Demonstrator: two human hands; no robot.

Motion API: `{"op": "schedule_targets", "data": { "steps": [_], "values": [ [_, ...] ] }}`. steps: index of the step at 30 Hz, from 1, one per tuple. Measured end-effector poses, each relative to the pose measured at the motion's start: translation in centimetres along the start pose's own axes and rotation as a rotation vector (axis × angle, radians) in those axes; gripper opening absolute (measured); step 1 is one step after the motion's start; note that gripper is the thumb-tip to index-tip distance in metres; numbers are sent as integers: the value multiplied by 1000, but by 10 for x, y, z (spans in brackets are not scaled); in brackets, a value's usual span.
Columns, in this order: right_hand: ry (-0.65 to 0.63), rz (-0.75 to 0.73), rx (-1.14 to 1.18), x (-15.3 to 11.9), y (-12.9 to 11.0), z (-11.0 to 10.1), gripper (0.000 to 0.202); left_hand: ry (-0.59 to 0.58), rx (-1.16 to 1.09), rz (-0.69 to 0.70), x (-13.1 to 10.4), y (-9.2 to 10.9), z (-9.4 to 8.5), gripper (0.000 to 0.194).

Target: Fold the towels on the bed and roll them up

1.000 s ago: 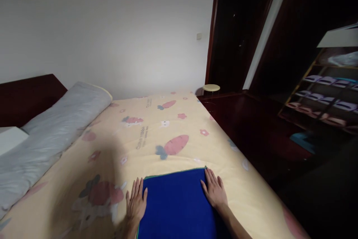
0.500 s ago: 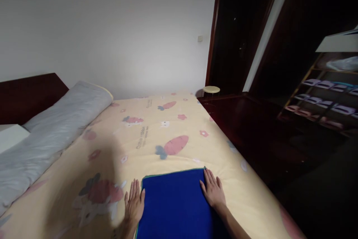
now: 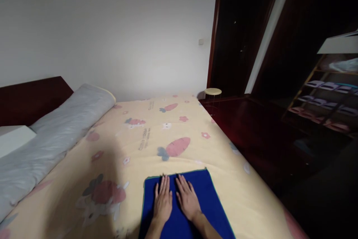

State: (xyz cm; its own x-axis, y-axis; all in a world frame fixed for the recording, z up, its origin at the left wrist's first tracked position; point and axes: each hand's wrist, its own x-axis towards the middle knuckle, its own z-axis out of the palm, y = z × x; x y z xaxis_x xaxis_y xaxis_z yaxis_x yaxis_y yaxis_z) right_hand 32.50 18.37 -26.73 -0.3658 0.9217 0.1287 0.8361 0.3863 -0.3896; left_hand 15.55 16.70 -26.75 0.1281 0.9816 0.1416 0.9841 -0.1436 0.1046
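A blue cloth (image 3: 207,190) with a green stitched edge lies spread on the bed, its near part running out of view at the bottom. On its left half rests my left hand (image 3: 163,202), palm down with the fingers stretched toward the far edge. My right hand (image 3: 188,201) lies flat just to the right of it, a narrow strip of cloth showing between the two. Both hands are open and hold nothing. Under the cloth is a cream bedsheet (image 3: 179,129) printed with carrots, flowers and rabbits.
A long grey pillow (image 3: 69,119) lies along the left, before a dark headboard (image 3: 33,99) and a white box-like object (image 3: 15,140). Past the bed's right edge stand a round stool (image 3: 213,91) and a shoe rack (image 3: 326,86) holding several pairs of slippers.
Both hands have moved inward, from the cloth's left and right edges onto its middle. The cloth's side edges now show uncovered. The view has shifted slightly.
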Motion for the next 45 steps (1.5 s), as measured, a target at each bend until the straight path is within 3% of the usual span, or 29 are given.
{"op": "schedule_targets", "data": {
  "steps": [2,4,6,11,15,18,21,23,26,30,33,36,41,45],
  "values": [
    [-84,-43,35,3,-13,2,54,-44,-26,25,6,12,7,54],
    [-131,-58,38,5,-6,-2,55,-69,-28,3,9,11,7,53],
    [-122,-30,11,2,19,-12,58,-77,-5,-70,7,-3,1,52],
    [47,198,-113,-16,104,-31,62,-90,82,-268,-6,-52,-18,56],
    [108,259,-168,-26,133,-27,63,-85,152,-295,-8,-63,-19,56],
    [156,363,-190,-24,123,-20,62,-42,230,-339,-7,-50,-15,55],
    [236,406,-162,-23,95,-14,60,13,196,-321,-14,-24,-8,54],
    [209,288,-109,-28,69,-9,57,21,106,-222,-25,-1,-2,54],
    [65,81,-24,-43,29,2,55,-39,-24,-89,-45,35,13,54],
    [-29,-21,27,-70,0,12,67,-200,-102,-107,-73,61,37,55],
    [-52,-110,67,-92,1,8,63,-215,-115,-81,-92,57,51,57],
    [-67,-168,106,-115,10,-7,53,-197,-102,-50,-108,45,50,59],
    [-70,-215,129,-150,27,-42,50,-184,-106,49,-132,26,8,56],
    [-149,-173,97,-171,45,-69,51,-184,-42,-66,-158,8,-27,54]
  ]
}}
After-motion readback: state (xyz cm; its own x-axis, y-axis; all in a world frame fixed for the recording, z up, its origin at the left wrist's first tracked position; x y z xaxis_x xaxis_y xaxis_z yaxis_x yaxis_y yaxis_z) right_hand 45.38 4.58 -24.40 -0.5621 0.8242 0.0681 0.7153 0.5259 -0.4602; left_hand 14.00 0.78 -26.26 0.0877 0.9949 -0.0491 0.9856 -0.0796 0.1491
